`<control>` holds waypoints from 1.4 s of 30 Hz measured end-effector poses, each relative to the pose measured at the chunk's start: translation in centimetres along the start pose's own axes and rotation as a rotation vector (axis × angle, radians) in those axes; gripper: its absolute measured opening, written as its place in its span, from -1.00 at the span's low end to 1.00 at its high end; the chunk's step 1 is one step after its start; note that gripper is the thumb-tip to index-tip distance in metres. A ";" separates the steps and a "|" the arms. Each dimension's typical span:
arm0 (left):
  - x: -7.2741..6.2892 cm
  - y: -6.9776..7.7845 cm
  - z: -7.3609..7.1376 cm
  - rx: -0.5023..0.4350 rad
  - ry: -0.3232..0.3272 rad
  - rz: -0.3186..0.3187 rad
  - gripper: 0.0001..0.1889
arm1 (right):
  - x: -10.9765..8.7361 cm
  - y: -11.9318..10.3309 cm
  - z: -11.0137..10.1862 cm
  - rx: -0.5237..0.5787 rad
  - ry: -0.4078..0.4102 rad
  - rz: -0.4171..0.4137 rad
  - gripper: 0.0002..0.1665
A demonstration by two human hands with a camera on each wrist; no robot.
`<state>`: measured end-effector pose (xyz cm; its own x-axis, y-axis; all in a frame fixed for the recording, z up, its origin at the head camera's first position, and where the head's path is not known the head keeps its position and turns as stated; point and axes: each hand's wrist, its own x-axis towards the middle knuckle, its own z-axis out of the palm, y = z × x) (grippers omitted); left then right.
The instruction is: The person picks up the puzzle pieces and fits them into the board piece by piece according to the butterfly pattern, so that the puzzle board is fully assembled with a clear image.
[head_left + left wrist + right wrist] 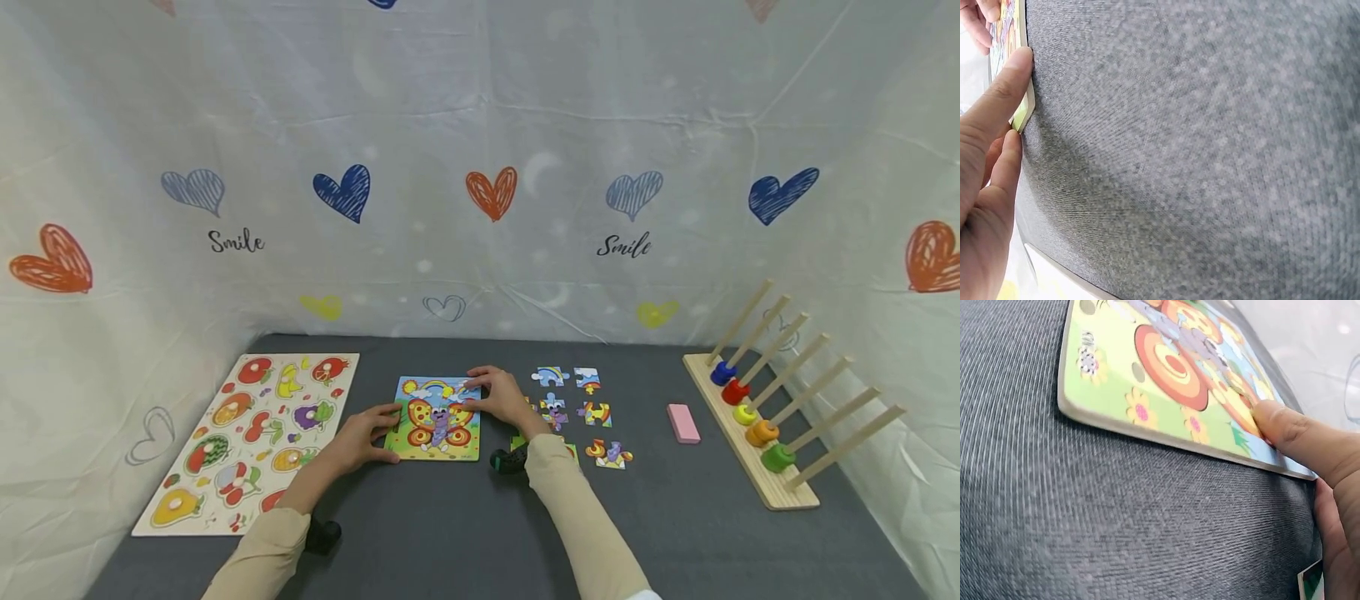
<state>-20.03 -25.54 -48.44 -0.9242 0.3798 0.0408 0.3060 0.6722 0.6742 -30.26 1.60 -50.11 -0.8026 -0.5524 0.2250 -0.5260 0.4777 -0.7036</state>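
A square butterfly puzzle board [438, 418] lies on the dark grey cloth between the hands. At its left side is the left hand [358, 437], thumb by the near left corner and fingers at the left edge. In the left wrist view, fingertips [1020, 59] touch the rim of the board [1007, 37]. The right hand [502, 396] grips the board near its upper right corner. Its thumb [1282, 422] presses on the printed face of the board [1166, 369] in the right wrist view, with the other fingers partly hidden past the edge.
Several loose jigsaw pieces [597, 414] lie right of the board, some hidden behind the right forearm. A fruit peg board [247, 442] lies at the left. To the right are a pink block [683, 423] and a wooden peg stand [791, 492] with coloured rings. A heart-printed curtain [420, 250] hangs behind.
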 end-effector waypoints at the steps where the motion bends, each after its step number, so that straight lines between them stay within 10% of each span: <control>1: 0.0 0.0 0.0 -0.007 0.001 0.001 -0.34 | 0.0 0.0 0.0 0.001 0.005 -0.001 -0.60; 19: 0.0 0.1 -0.1 0.005 0.002 -0.011 -0.33 | 0.5 -1.2 1.5 0.446 0.035 0.163 -0.61; 42: -0.1 0.0 0.0 -0.025 0.007 0.017 -0.35 | 2.9 -4.8 5.1 0.259 0.122 0.188 -0.68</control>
<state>-19.97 -25.59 -48.47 -0.9205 0.3866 0.0570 0.3156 0.6494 0.6919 -28.60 -5.81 -49.54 -0.9149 -0.3775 0.1430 -0.2891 0.3656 -0.8847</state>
